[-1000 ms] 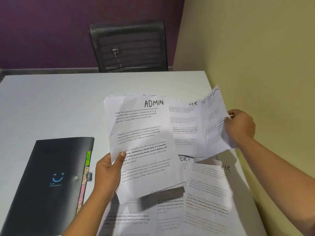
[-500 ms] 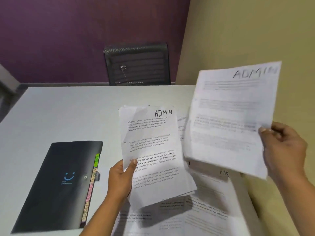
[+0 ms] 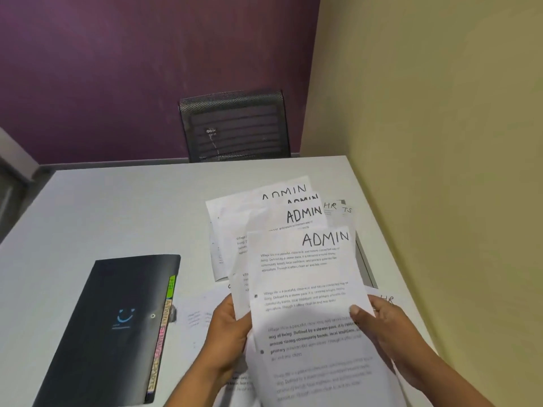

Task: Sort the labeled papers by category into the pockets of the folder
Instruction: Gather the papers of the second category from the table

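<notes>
A fanned stack of white sheets headed ADMIN (image 3: 305, 277) is held above the table by both hands. My left hand (image 3: 227, 333) grips the stack's left edge from below. My right hand (image 3: 385, 333) grips the front ADMIN sheet at its right edge, thumb on top. The black folder (image 3: 114, 327) lies shut on the table to the left, with coloured pocket tabs (image 3: 161, 333) showing along its right side. More papers, marked HR (image 3: 330, 205) and partly hidden, lie on the table under and behind the stack.
The white table (image 3: 117, 207) meets a yellow wall on the right and a purple wall at the back. A black mesh chair (image 3: 235, 127) stands behind the table's far edge. Loose papers (image 3: 199, 315) lie between the folder and my hands.
My right hand brought its ADMIN sheet down and left onto the front of the stack in my left hand. Both hands now hold the stack together.
</notes>
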### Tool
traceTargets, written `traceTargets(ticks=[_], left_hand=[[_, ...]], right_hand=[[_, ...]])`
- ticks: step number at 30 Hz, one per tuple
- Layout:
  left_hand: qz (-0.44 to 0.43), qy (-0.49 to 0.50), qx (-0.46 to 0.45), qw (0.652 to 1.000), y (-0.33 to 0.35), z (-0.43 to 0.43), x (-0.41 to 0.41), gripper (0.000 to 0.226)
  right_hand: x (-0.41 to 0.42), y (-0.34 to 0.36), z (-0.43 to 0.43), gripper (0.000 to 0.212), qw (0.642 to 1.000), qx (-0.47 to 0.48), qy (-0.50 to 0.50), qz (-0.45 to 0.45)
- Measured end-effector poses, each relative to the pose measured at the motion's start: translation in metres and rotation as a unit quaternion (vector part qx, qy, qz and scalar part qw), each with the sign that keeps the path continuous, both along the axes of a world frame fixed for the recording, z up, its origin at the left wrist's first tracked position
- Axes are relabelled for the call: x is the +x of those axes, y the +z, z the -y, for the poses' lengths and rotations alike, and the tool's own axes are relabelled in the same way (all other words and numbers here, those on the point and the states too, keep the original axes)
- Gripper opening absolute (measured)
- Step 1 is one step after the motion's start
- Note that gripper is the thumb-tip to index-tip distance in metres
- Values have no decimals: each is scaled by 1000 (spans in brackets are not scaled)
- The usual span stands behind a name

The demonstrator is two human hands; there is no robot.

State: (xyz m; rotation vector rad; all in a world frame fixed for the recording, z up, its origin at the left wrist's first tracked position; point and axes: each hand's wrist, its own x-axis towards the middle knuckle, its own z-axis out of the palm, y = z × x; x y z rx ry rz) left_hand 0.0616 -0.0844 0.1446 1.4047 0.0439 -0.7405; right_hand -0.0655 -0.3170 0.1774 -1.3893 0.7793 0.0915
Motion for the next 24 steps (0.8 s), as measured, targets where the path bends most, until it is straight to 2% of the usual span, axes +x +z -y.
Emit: traceTargets(ticks=[4, 9, 15, 19, 24], left_hand=[[3, -26, -9, 1000, 6, -1, -3, 31], [-16, 1, -12, 1000, 11, -3, -4, 36], [63, -36, 2, 997, 14, 0, -5, 29], [79, -48, 4, 996, 12, 4, -4, 33], [127, 0, 24, 992, 13, 10, 0, 36]], right_hand=[[-2, -1, -8, 19, 999, -14, 14, 34], [-1, -7, -14, 24, 997, 20, -42, 58], [4, -9, -12, 21, 995, 3, -37, 90], [8, -12, -6, 40, 996, -24, 0, 89], [13, -14, -3, 17, 989, -102, -24, 106]])
